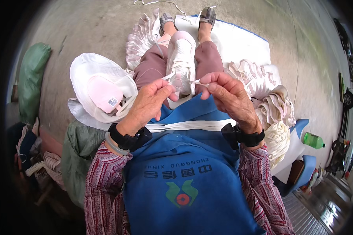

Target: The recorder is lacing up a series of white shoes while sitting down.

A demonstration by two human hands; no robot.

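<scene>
A white and pale pink shoe upper [182,49] lies between my knees, its toe pointing away from me. White lace [181,62] crosses its front through the eyelets. My left hand [147,102] is closed, pinching the lace at the upper's left edge. On the other side my right hand [232,96] pinches a stretch of the same lace, pulled out to the right between thumb and fingers. A bundle of loose white laces [192,125] lies across my lap over the blue apron [176,156].
To the left sits an open white bag [80,72] holding a pink piece. Rows of uppers [140,41] lie beyond it, with more uppers [259,80] on the right. A cream lace bundle [277,143], green bottle [313,141] and blue chair [308,172] are right; a green sack [34,82] stands far left.
</scene>
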